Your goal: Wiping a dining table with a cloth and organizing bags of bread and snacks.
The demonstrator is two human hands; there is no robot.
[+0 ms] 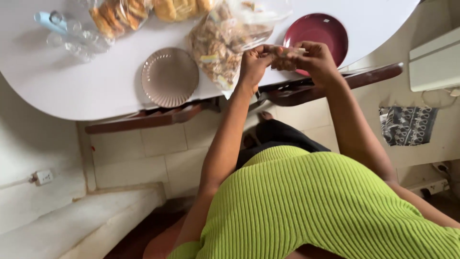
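left hand (253,61): closed, pinching the mouth of the clear plastic snack bag (225,41) at its near-right end, over the near table edge.
right hand (314,60): fingers curled shut on the same bag mouth from the right; a pale strip of plastic or a small wrapped piece sits between the two hands, too small to tell which.
snack bag: lies on the white round table (72,81), body running far-left from the hands, full of small brown pieces and some wrappers; the mouth is lifted at the hands.
step: looks like working the bag mouth, both hands on one spot. Cannot tell if it is being opened or closed.
next move needs: my read, both pinches hold and pull evenly so the thin film doesn't tear and the contents stay in; bag body should stay on the table.
dark red plate (318,33): just beyond the right hand, partly hidden by it, bare.
beige ribbed plate (169,76): left of the bag, near table edge, bare.
other bags: biscuit bag (117,14) and bag of yellow pastries (179,8) at the far edge.
clear glasses (79,41): far left.
dark wooden chair (153,117): tucked under the near edge.
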